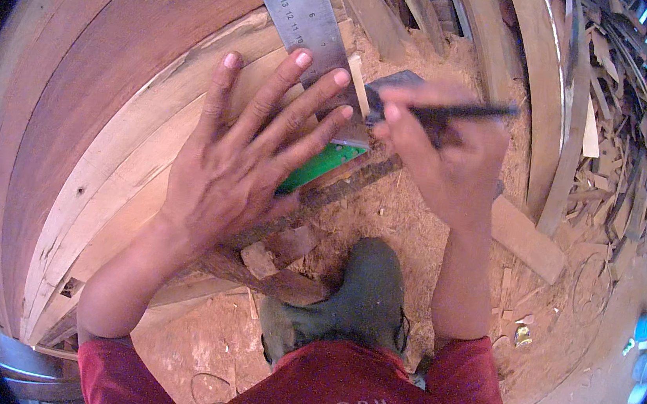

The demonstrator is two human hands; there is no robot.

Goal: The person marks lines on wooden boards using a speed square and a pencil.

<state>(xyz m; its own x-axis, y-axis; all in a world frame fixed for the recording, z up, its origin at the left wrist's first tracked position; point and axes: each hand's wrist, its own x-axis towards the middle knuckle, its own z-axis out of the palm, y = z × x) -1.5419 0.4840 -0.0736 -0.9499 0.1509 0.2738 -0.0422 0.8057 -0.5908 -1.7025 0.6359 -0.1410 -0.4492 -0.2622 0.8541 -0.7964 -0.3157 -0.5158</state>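
A wide steel square [305, 12] with graduation marks lies slanted across pale wooden planks [166, 110]. Pressing it down, my left hand [235, 141] lies flat with fingers spread, their tips on or beside the metal blade. A green part [321, 162], apparently the square's stock, shows beside the little finger. My right hand [454, 157] is closed around a slim black pen [467, 111] and blurred by motion. The pen's tip end is near the blade's right edge, beside a thin pale wood strip [358, 83]. Fingers hide the exact tip.
Curved reddish planks [77, 66] rise on the left. Curved timber ribs [536, 90] stand at the right, with a heap of wood offcuts [619, 166] beyond. A loose board [528, 239] lies right of my forearm. Sawdust covers the floor [450, 50].
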